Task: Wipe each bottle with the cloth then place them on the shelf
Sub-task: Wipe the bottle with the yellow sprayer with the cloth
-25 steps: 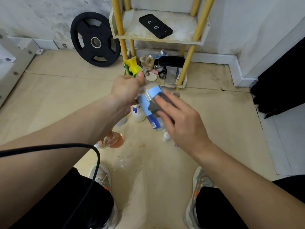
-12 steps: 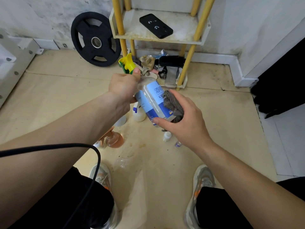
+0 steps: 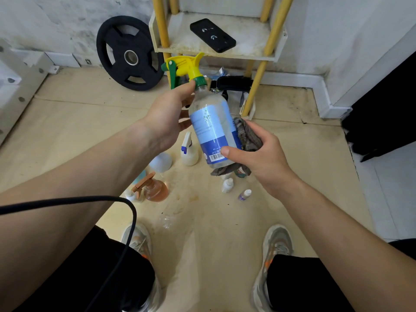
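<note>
1. We see the left hand closed round the shoulder of the spray bottle, thumb just under the green collar. The yellow trigger head stands clear above this grip.
2. The right hand grips the bottle's lower end. Its thumb is on the label by the barcode, and its fingers curl behind with the grey cloth bunched against the bottle's right side and base.
3. The bottle hangs nearly upright between both grips, in front of the shelf and above a white spray bottle on the floor.
4. Against half a second ago, the bottle stands straighter, its head has risen above the left hand, and the barcode has turned towards us. A second ago the cloth lay flat over the label's front.
</note>
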A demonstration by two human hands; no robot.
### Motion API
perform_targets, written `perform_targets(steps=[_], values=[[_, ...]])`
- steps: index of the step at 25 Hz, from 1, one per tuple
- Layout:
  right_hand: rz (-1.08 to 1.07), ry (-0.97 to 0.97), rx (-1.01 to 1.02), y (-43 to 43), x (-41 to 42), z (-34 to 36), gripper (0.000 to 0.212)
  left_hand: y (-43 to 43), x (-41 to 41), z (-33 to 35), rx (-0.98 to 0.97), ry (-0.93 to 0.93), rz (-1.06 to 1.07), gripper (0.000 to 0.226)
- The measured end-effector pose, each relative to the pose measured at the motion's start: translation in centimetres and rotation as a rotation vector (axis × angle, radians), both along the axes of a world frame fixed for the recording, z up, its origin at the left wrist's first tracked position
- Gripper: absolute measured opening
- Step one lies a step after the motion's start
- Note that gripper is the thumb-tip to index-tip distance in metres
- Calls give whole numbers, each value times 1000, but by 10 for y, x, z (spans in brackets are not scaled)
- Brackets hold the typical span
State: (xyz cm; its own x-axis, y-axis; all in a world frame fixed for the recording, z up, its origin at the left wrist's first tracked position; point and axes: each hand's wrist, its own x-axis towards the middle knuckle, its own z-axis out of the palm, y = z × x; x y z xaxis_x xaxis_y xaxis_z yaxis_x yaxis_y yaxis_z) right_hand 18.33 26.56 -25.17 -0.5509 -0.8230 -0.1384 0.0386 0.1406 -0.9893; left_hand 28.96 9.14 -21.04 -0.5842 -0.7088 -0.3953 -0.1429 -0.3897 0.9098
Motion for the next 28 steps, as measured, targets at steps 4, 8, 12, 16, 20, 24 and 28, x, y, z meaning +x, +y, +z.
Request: perform_targets(steps=[4,8,12,16,20,24,28], values=[[88,-101,-24,1,-2,0,50,-6,5,-3,-37,84,-125,35],[99,61,-15,-2,5,3,49,-3,7,1,-108,41,-105,40],[57,239,34,-3,15,7,63,3,6,3,-123,-7,-35,36],[88,622,123,-4,20,9,73,11,-1,0,-94,-49,75,35],[143,861,35,-9,24,7,55,21,-5,-4,-66,-115,96,34],[96,903,6,-14,17,7,44,33,-6,-9,-92,-115,40,30],[29,854,-3,-16,11,8,42,41,-8,-13,-113,-121,48,29]])
